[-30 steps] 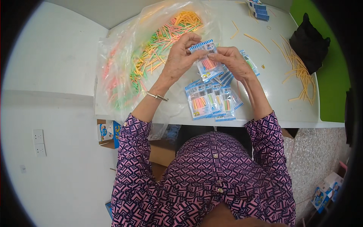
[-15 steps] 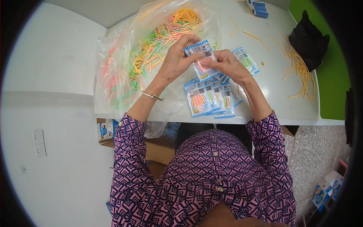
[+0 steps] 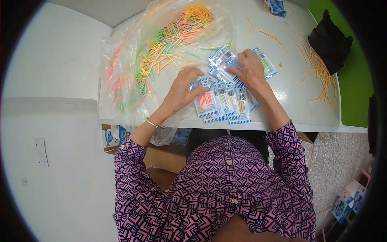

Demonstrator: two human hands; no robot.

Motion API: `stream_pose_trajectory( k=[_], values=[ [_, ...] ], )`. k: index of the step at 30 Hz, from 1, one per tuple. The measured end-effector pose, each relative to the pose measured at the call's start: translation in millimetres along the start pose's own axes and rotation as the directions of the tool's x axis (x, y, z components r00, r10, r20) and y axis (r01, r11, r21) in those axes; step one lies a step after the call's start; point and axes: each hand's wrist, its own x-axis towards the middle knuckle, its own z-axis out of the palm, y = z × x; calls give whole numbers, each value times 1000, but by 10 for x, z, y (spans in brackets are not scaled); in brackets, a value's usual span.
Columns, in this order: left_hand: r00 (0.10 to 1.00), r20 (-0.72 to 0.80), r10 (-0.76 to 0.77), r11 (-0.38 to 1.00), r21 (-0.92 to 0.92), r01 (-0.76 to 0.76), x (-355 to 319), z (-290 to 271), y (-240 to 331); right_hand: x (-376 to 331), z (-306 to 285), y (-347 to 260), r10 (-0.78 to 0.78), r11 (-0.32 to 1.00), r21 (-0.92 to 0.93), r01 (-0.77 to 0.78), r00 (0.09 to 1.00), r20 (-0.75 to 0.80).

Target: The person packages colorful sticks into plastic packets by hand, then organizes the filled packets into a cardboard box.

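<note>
My left hand (image 3: 183, 89) is at the left edge of a small clear packet with blue-striped ends and pink sticks (image 3: 205, 98) inside. Its fingers are apart, the thumb resting on the packet. That packet lies on top of several similar filled packets (image 3: 242, 105) near the table's front edge. Over a few blue-and-white packets (image 3: 221, 58) in which no sticks show, my right hand (image 3: 250, 69) rests with thumb and fingers spread, touching them. Beside it on the right lies a packet with green sticks (image 3: 266, 63), partly under the hand.
A large clear plastic bag (image 3: 133, 44) of loose pastel sticks (image 3: 177, 34) lies open at the left. Yellow sticks (image 3: 322, 82) are scattered by a black bag (image 3: 329, 42) at the right. A blue-and-white packet stack (image 3: 277, 8) stands at the back. Beneath the table is a cardboard box (image 3: 163, 159).
The pink-stick packet, held between both hands earlier, now lies on the front pile. My left hand has come down and left with it; my right hand has moved onto the packets behind.
</note>
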Motion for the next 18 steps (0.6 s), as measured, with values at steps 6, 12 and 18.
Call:
stream_pose_trajectory(
  k=[6, 12, 18],
  values=[
    [994, -107, -23, 1000, -15, 21, 471, 56, -82, -45, 76, 10, 65, 992, 108, -64, 998, -8],
    [988, -152, -1, 998, -63, -9, 821, 249, -174, -91, 52, 119, -25, 971, 233, 43, 997, -79],
    [988, -139, -64, 992, -116, 48, 811, 386, -53, -169, -67, 4, -10, 971, 238, 29, 997, -82]
  ],
)
